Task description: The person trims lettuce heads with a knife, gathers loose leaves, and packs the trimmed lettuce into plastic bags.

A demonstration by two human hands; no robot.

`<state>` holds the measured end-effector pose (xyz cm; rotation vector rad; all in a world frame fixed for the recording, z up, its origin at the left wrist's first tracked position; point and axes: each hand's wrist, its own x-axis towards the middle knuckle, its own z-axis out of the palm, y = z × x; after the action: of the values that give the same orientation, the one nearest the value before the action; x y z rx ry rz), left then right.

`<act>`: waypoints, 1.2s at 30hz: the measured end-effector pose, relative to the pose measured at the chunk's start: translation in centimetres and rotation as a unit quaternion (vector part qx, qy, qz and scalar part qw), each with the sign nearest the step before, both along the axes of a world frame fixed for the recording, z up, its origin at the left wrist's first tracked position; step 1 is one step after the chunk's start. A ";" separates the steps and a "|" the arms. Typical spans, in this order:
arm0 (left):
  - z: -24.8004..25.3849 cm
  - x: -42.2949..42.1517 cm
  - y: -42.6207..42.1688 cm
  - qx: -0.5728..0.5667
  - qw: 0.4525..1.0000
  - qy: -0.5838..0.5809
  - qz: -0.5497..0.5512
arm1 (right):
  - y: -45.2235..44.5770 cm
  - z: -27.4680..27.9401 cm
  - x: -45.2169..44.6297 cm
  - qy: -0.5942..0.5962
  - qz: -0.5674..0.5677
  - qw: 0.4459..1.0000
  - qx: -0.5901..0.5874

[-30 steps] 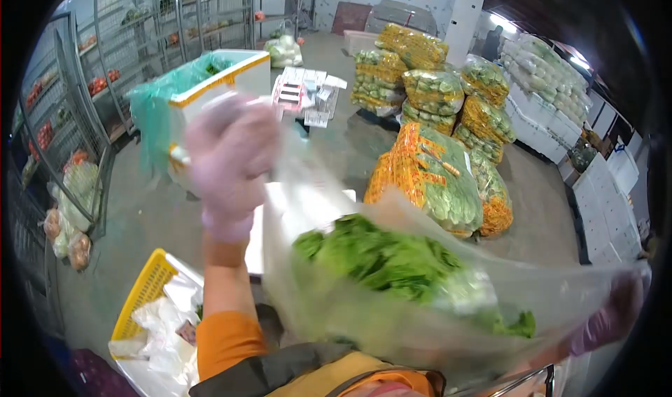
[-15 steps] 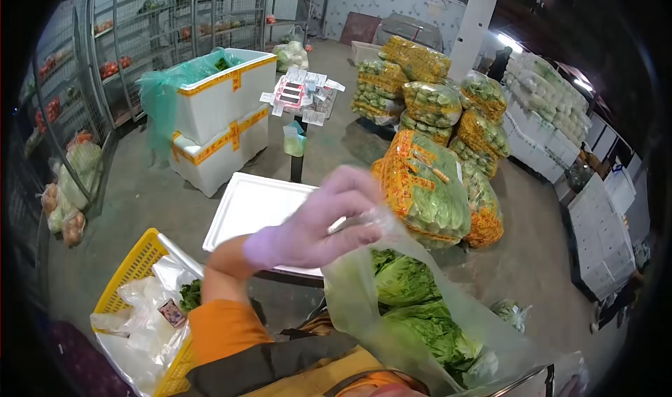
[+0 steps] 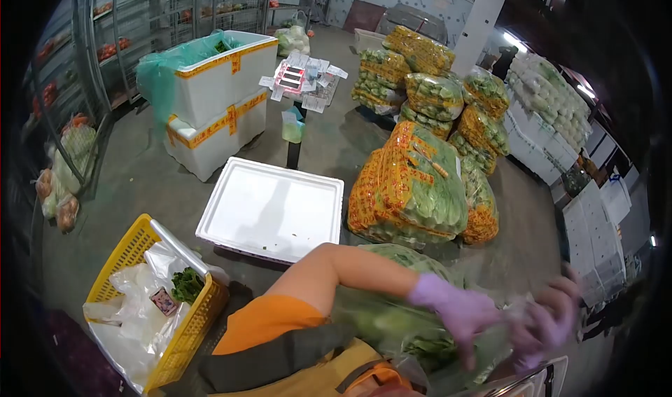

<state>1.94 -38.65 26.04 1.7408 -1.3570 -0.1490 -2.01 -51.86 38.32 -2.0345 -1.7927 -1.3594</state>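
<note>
1. The plastic bag [image 3: 364,323] of leafy greens [image 3: 430,348] is lying low in front of the person's body, right of the yellow basket [image 3: 124,250] and on the near side of the big orange-printed sack [image 3: 409,187]; what is bearing its weight is not showing.
2. The two gloved hands are meeting at the bag's right end, close together. The left hand [image 3: 451,306] is reaching across the bag, its thumb spreading away from the fingers and its fingers lying against the film; whether they are pinching it, I cannot tell.
3. The right hand [image 3: 549,320] is blurring, but its fingers are curling in and seem to be clamping on bunched film.
4. The white foam tray [image 3: 245,201] is sitting beyond the left forearm, apart from both hands, with a few small scraps lying on it.
5. The bag is probably being soft, limp and slippery, moderately heavy when full; the leaves inside are likely bruising or snapping under a squeeze.
6. The gathered film at the right end is offering the safest grip, ideally twisted into a neck, with a palm supporting underneath; thin film may be stretching or tearing if one hand is taking the whole load.
</note>
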 end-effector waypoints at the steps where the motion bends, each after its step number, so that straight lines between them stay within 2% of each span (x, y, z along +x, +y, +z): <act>1: -2.0 0.2 -1.8 -0.229 0.973 -0.013 -0.032 | 2.4 -0.9 0.2 0.080 -0.006 0.997 -0.021; 2: -1.7 -0.1 -1.2 -0.230 0.973 -0.012 -0.030 | 2.7 -1.7 1.1 0.081 -0.004 0.996 -0.022; 3: -1.1 -0.5 0.3 -0.209 0.977 0.029 -0.042 | 3.1 -2.4 2.0 0.146 -0.008 0.989 -0.024; 4: -1.4 -0.2 0.5 -0.152 0.982 0.103 -0.047 | 3.4 -2.7 2.7 0.210 -0.011 0.977 -0.027; 5: -1.6 0.2 0.7 -0.095 0.979 0.174 -0.045 | 2.9 -2.6 2.9 0.215 -0.010 0.976 -0.030; 6: -1.6 0.2 0.7 -0.100 0.977 0.181 -0.045 | 1.8 -2.5 3.1 0.352 -0.070 0.933 -0.016; 7: -1.0 0.3 1.2 -0.100 0.954 0.282 -0.037 | 0.7 -2.5 3.6 0.477 -0.130 0.869 0.000; 8: -0.5 0.3 1.5 -0.096 0.921 0.377 -0.029 | -0.9 -3.2 4.4 0.479 -0.131 0.868 0.000; 9: -0.4 -0.5 1.4 -0.157 0.892 0.420 0.057 | -2.8 -4.7 5.5 0.597 -0.124 0.792 0.043; 10: -0.7 -0.4 1.1 -0.154 0.893 0.420 0.055 | -4.6 -6.2 6.6 0.701 -0.114 0.699 0.087; 11: -1.1 -0.1 0.7 -0.193 0.873 0.442 0.066 | -5.9 -7.7 7.5 0.666 -0.119 0.728 0.112; 12: -1.5 0.3 0.4 -0.231 0.851 0.465 0.076 | -6.2 -7.9 7.2 0.666 -0.121 0.727 0.116; 14: -1.2 2.4 0.2 -0.191 0.857 0.475 0.066 | -5.7 -8.1 5.1 0.470 -0.142 0.855 0.167; 15: -1.3 3.2 0.1 -0.154 0.861 0.482 0.062 | -4.2 -7.7 2.6 0.322 -0.135 0.925 0.151; 16: -2.1 3.8 0.0 -0.151 0.861 0.483 0.060 | -3.4 -8.1 1.2 0.322 -0.137 0.924 0.152; 18: -4.0 5.0 0.0 -0.128 0.966 0.224 0.032 | -3.1 -9.1 -0.6 0.307 -0.083 0.948 -0.018; 19: -4.0 5.2 0.2 -0.193 0.977 0.041 0.080 | -3.7 -9.7 0.1 0.310 -0.084 0.947 -0.014; 20: -4.1 5.4 0.4 -0.190 0.978 0.045 0.077 | -4.6 -10.8 1.8 0.493 -0.064 0.854 0.153; 21: -3.3 5.3 0.9 -0.127 0.968 -0.174 0.130 | -5.6 -11.9 3.5 0.640 -0.041 0.702 0.310; 22: -2.6 5.3 1.2 -0.059 0.904 -0.384 0.176 | -6.4 -12.4 6.1 0.622 -0.118 0.730 0.259; 23: -2.2 5.6 1.2 -0.059 0.906 -0.382 0.174 | -6.4 -13.0 8.2 0.599 -0.194 0.750 0.206; 24: -1.9 5.8 1.0 -0.092 0.857 -0.477 0.173 | -5.8 -14.2 8.6 0.599 -0.195 0.748 0.206; 25: -1.1 6.0 1.0 -0.123 0.795 -0.569 0.170 | -4.9 -15.1 9.0 0.684 -0.106 0.687 0.221; 26: -0.3 6.3 1.4 -0.122 0.792 -0.574 0.172 | -3.9 -15.2 9.4 0.753 -0.013 0.616 0.230; 28: 0.8 5.9 2.3 -0.087 0.776 -0.583 0.222 | -2.0 -12.8 9.1 0.640 0.056 0.740 0.201; 29: 0.2 5.8 2.4 -0.066 0.780 -0.578 0.231 | -1.5 -12.0 9.2 0.516 0.016 0.841 0.159; 30: 0.0 5.2 2.7 -0.064 0.782 -0.575 0.232 | -1.3 -11.8 9.4 0.377 -0.024 0.919 0.114; 31: 0.0 4.3 3.2 -0.045 0.796 -0.565 0.214 | -1.5 -12.1 9.5 0.378 -0.021 0.919 0.114; 33: -0.9 3.4 5.0 -0.026 0.834 -0.531 0.148 | -3.2 -13.5 9.7 0.162 -0.142 0.975 0.054; 34: -3.3 3.2 6.5 0.078 0.890 -0.416 0.168 | -5.3 -16.1 10.2 0.164 -0.140 0.975 0.053; 36: -6.7 1.0 9.0 0.234 0.941 -0.135 0.204 | -10.4 -22.3 11.3 0.218 -0.287 0.933 0.011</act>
<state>2.91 -29.69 19.35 2.4850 -1.1754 0.0044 9.27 -62.31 16.01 -2.7004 -1.0345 -0.8898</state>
